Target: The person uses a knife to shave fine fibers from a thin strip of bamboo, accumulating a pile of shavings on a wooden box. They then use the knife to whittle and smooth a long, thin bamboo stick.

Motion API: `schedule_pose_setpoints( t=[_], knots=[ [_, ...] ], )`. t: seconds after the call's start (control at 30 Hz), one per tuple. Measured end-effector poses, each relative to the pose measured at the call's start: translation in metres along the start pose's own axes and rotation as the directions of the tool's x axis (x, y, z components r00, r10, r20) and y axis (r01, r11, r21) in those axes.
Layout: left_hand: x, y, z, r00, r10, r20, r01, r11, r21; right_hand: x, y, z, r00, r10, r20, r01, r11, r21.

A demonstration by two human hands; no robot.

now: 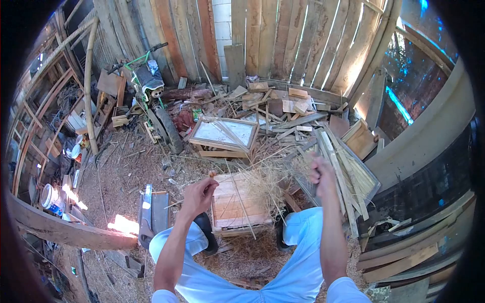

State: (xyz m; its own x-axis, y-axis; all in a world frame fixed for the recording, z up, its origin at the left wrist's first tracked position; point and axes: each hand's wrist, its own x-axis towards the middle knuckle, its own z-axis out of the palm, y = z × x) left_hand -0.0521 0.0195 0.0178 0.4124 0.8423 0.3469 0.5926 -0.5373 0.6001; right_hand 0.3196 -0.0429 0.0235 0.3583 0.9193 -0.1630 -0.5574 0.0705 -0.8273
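Note:
My left hand (200,195) is closed in a pinch over the left edge of a low wooden box or stool (235,199) that stands between my feet. What sits between those fingertips is too small to name. Off to the right, my right hand (323,174) is raised with its fingers curled, a little blurred; whatever it may hold cannot be made out. A loose tangle of dry straw (270,187) covers the right part of the wooden top, between my two hands. One long thin stalk (241,199) lies slanting across the boards.
A handsaw (145,214) leans at my left beside a dark flat panel (160,209). Ahead lies a framed white panel (225,132) before a heap of scrap wood (283,108). A small green bike (151,96) stands back left; long planks (339,174) lie at right.

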Motion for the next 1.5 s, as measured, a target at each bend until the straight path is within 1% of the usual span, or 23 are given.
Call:
schedule_pose_setpoints(
  t=[0.03,0.1,0.17,0.2,0.27,0.33,0.4,0.47,0.53,0.6,0.7,0.83,0.9,0.93,0.97,1.03,1.1,1.13,1.2,1.23,1.27,1.3,1.5],
  knots=[
    [0.003,0.003,0.006,1.0,0.023,0.001,-0.023,1.0,-0.008,-0.004,0.009,0.008,0.991,0.068,0.119,-0.065,0.997,-0.027],
    [0.008,0.013,0.018,0.999,0.038,0.031,-0.037,0.999,-0.035,-0.014,0.03,0.029,0.944,0.188,0.27,-0.167,0.981,-0.098],
    [0.012,0.029,0.025,0.997,0.057,0.043,-0.053,0.995,-0.086,-0.026,0.05,0.052,0.893,0.285,0.347,-0.236,0.955,-0.179],
    [0.014,0.035,0.028,0.996,0.074,0.051,-0.066,0.988,-0.143,-0.031,0.058,0.062,0.897,0.277,0.346,-0.23,0.958,-0.169],
    [0.015,0.035,0.034,0.991,0.11,0.07,-0.101,0.987,-0.124,-0.038,0.068,0.073,0.845,0.329,0.421,-0.229,0.935,-0.27],
    [0.014,0.041,0.032,0.981,0.093,0.168,-0.068,0.987,-0.148,-0.033,0.072,0.069,0.843,0.333,0.423,-0.256,0.939,-0.229],
    [0.015,0.043,0.028,0.979,0.078,0.189,-0.05,0.988,-0.144,-0.031,0.074,0.066,0.836,0.343,0.429,-0.289,0.939,-0.188],
    [0.016,0.041,0.027,0.977,0.061,0.205,-0.032,0.99,-0.14,-0.028,0.065,0.06,0.85,0.333,0.409,-0.245,0.936,-0.252],
    [0.013,0.032,0.024,0.979,0.041,0.202,-0.01,0.988,-0.154,-0.024,0.046,0.053,0.877,0.299,0.376,-0.236,0.95,-0.204],
    [0.007,0.013,0.027,0.986,0.065,0.152,-0.037,0.983,-0.178,-0.012,0.028,0.035,0.945,0.195,0.262,-0.172,0.979,-0.106],
    [0.005,0.01,0.019,0.982,0.022,0.188,0.014,0.982,-0.188,-0.007,0.018,0.024,0.966,0.141,0.216,-0.129,0.989,-0.072],
    [0.005,0.017,0.017,0.977,0.017,0.215,0.005,0.995,-0.103,-0.007,0.014,0.021,0.973,0.182,0.144,-0.183,0.983,-0.011],
    [0.006,0.015,0.015,0.977,0.015,0.212,0.003,0.997,-0.082,-0.007,0.021,0.021,0.954,0.279,0.112,-0.278,0.96,-0.029],
    [0.006,0.013,0.021,0.987,0.038,0.157,-0.024,0.995,-0.096,-0.006,0.022,0.021,0.955,0.276,0.113,-0.274,0.961,-0.028],
    [0.006,0.012,0.025,0.993,0.06,0.102,-0.048,0.993,-0.112,-0.006,0.024,0.021,0.96,0.239,0.146,-0.244,0.97,0.016],
    [0.007,0.012,0.023,0.993,0.016,0.113,-0.003,0.994,-0.111,-0.006,0.023,0.022,0.963,0.202,0.177,-0.214,0.975,0.056],
    [0.009,0.011,0.022,0.991,-0.023,0.131,0.037,0.994,-0.106,-0.007,0.019,0.024,0.981,0.107,0.165,-0.101,0.994,-0.045],
    [0.009,0.01,0.021,0.993,-0.048,0.106,0.059,0.992,-0.108,-0.009,0.018,0.026,0.981,0.107,0.164,-0.101,0.994,-0.043],
    [0.008,0.003,0.024,0.994,-0.074,0.083,0.083,0.99,-0.113,-0.014,0.016,0.031,0.978,0.028,0.205,-0.001,0.991,-0.131],
    [0.008,-0.004,0.028,0.995,-0.082,0.049,0.09,0.978,-0.188,-0.016,0.016,0.033,0.979,0.032,0.203,-0.004,0.991,-0.133],
    [0.007,-0.009,0.032,0.996,-0.092,0.014,0.093,0.961,-0.261,-0.018,0.016,0.036,0.974,-0.021,0.224,0.065,0.979,-0.192],
    [0.008,-0.007,0.032,0.995,-0.093,0.018,0.095,0.96,-0.263,-0.019,0.018,0.038,0.966,-0.071,0.248,0.135,0.959,-0.249],
    [0.008,-0.004,0.034,0.996,-0.085,-0.012,0.077,0.947,-0.311,-0.026,0.021,0.046,0.942,-0.162,0.294,0.283,0.854,-0.437]
  ],
)
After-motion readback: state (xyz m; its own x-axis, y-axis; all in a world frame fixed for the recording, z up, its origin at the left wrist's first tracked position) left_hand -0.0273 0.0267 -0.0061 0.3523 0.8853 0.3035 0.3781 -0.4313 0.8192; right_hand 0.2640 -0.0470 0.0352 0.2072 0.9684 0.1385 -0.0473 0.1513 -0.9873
